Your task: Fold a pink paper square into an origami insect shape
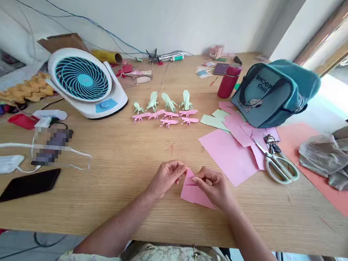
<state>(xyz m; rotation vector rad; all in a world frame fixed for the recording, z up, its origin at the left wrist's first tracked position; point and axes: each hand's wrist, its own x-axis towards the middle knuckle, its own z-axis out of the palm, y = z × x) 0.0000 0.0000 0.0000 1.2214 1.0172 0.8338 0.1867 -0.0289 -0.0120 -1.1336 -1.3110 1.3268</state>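
Observation:
A partly folded piece of pink paper point(197, 194) is held between my two hands, low over the front middle of the wooden table. My left hand point(168, 177) pinches its upper left tip with thumb and fingers. Closed on the folded flap at the upper right is my right hand point(214, 186), its thumb and forefinger pressed together. Beyond the hands stand several folded pink paper insects point(169, 123), and behind them several pale green ones point(168, 102). A flat pink sheet point(229, 155) lies just past my right hand.
Scissors point(275, 162) lie at the right among paper sheets, before a teal bag point(267, 93) and a red bottle point(228, 80). A grey cloth point(331, 159) is farther right. On the left are a white fan point(104, 97), a black phone point(29, 184) and cables.

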